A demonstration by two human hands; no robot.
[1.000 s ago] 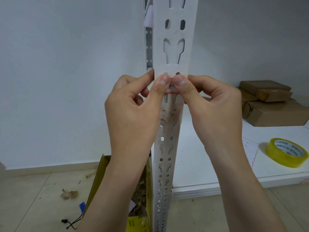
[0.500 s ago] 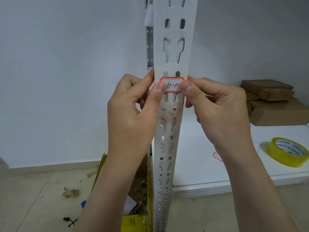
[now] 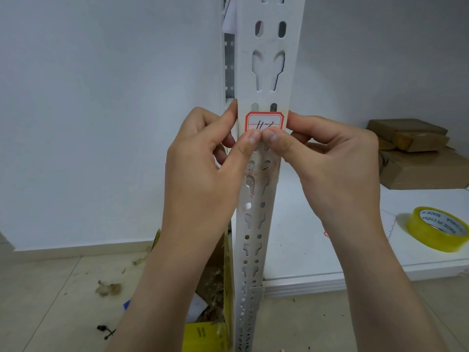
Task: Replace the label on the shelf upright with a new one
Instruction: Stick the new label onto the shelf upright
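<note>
A white perforated shelf upright [image 3: 269, 72] runs up the middle of the view. A red-bordered white label [image 3: 264, 120] with handwritten marks lies flat on its front face, just below two oval holes. My left hand [image 3: 203, 174] wraps the upright's left edge, its thumb pressing on the label's lower edge. My right hand [image 3: 330, 163] comes in from the right, thumb pressed beside the left thumb on that same lower edge. The label's bottom strip is hidden under both thumbs. Reddish residue stains the upright [image 3: 261, 174] below the thumbs.
A yellow tape roll [image 3: 436, 228] lies on the white shelf board [image 3: 304, 250] at right, near brown cardboard packages [image 3: 416, 153]. A label sheet edge [image 3: 389, 224] shows behind my right wrist. A yellow box of scraps [image 3: 208, 331] stands on the tiled floor, with debris [image 3: 109, 288] nearby.
Both thumbs slid from the label's left and right ends down to its lower edge, meeting at the middle. The upper part of the label is now uncovered.
</note>
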